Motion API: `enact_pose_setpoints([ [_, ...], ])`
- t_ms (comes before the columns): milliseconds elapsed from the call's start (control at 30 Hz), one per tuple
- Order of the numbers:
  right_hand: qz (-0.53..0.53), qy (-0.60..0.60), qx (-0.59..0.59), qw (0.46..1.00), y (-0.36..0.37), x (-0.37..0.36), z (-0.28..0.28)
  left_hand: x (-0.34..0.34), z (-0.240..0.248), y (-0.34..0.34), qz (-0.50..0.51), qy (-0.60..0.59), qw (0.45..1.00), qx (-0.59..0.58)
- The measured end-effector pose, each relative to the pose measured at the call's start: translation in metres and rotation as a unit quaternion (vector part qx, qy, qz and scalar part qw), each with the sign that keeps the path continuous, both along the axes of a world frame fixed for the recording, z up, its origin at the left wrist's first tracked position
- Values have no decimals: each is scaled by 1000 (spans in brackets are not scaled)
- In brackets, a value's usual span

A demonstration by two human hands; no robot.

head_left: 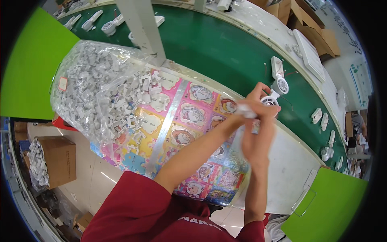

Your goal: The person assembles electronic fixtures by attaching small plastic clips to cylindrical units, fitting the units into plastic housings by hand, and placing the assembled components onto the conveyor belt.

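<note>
My left hand (258, 101) and my right hand (254, 141) meet over the right end of the colourful cartoon-printed sheet (193, 117). Both pinch a small white plastic part (246, 111), which is blurred. Just beyond my fingers a small round white fan-like piece (270, 100) lies at the edge of the green conveyor belt (217, 48). A large clear bag of small white plastic parts (96, 86) lies on the left of the sheet, with several parts spilled out beside it.
More white fan pieces (278, 76) and small white parts (322, 119) lie along the belt. A white metal post (145, 28) rises behind the bag. A cardboard box (58, 159) stands on the floor at left. Green panels flank the workbench.
</note>
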State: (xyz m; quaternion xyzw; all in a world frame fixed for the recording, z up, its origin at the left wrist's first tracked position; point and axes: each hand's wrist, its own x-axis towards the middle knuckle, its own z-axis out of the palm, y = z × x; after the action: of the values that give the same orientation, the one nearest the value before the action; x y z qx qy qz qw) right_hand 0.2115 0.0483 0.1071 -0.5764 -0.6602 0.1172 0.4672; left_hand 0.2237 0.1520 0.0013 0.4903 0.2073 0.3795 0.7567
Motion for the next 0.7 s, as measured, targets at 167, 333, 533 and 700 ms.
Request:
enact_pose_setpoints([
  [167, -266, 69, 76, 958, -44, 132, -32, -5, 14, -7, 28, 23, 996, 82],
  [333, -286, 328, 76, 897, -59, 160, -81, -4, 13, -14, -5, 66, 987, 145],
  [533, -312, 350, 59, 882, -51, 135, -67, -11, 18, -19, -32, 112, 964, 238],
  [700, -282, 131, 21, 950, -50, 121, -61, -8, 20, -23, -46, 122, 952, 277],
])
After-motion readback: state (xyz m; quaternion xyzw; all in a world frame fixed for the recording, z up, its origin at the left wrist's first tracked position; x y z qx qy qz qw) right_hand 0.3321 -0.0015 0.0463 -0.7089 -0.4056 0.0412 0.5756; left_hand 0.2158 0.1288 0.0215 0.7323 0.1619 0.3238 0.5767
